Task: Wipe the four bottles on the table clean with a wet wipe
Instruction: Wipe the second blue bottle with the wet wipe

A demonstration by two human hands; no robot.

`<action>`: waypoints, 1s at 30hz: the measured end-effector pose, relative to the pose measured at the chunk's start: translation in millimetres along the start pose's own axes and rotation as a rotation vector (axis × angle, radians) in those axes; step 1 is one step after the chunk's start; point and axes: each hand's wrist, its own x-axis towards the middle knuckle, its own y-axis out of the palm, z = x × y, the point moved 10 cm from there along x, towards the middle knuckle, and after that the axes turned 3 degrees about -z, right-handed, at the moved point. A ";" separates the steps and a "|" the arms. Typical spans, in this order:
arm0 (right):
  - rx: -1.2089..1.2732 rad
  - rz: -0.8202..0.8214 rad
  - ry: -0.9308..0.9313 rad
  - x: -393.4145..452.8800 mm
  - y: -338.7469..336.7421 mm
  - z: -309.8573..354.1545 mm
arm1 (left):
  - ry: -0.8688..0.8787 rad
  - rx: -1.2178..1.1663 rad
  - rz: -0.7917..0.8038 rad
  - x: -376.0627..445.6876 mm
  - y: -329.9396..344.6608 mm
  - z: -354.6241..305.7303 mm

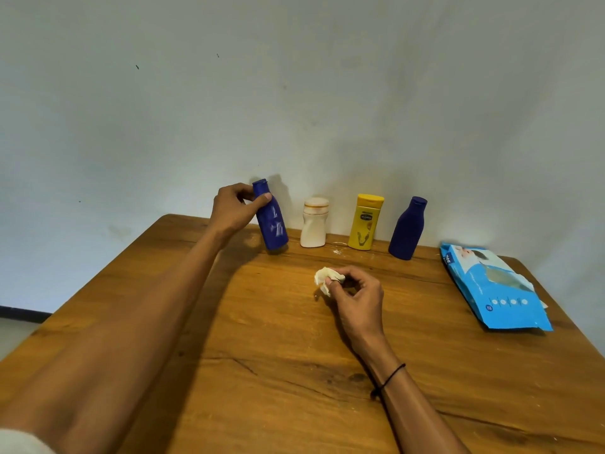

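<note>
Four bottles stand in a row along the far edge of the wooden table [203,322], against the wall. My left hand [234,208] grips the neck of the leftmost blue bottle [272,224], which leans slightly with its base at the tabletop. To its right are a white bottle [314,226], a yellow bottle [365,222] and a second blue bottle [407,229], all upright. My right hand [355,298] rests mid-table and pinches a crumpled white wet wipe [325,278] in its fingertips.
A light blue pack of wet wipes [494,290] lies flat near the table's right edge. A pale wall rises directly behind the bottles. Small white specks lie on the wood near the yellow bottle.
</note>
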 end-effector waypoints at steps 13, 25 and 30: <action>-0.021 -0.134 -0.051 -5.4 -15.3 8.9 | -0.465 -0.674 -0.018 -159.6 2.0 34.0; -0.224 -0.227 -0.153 -13.2 -19.5 23.1 | -0.400 -0.584 0.119 -198.2 24.6 5.5; -0.260 -0.189 -0.220 -16.1 -12.2 32.5 | -0.359 -0.579 0.201 -195.0 28.8 8.4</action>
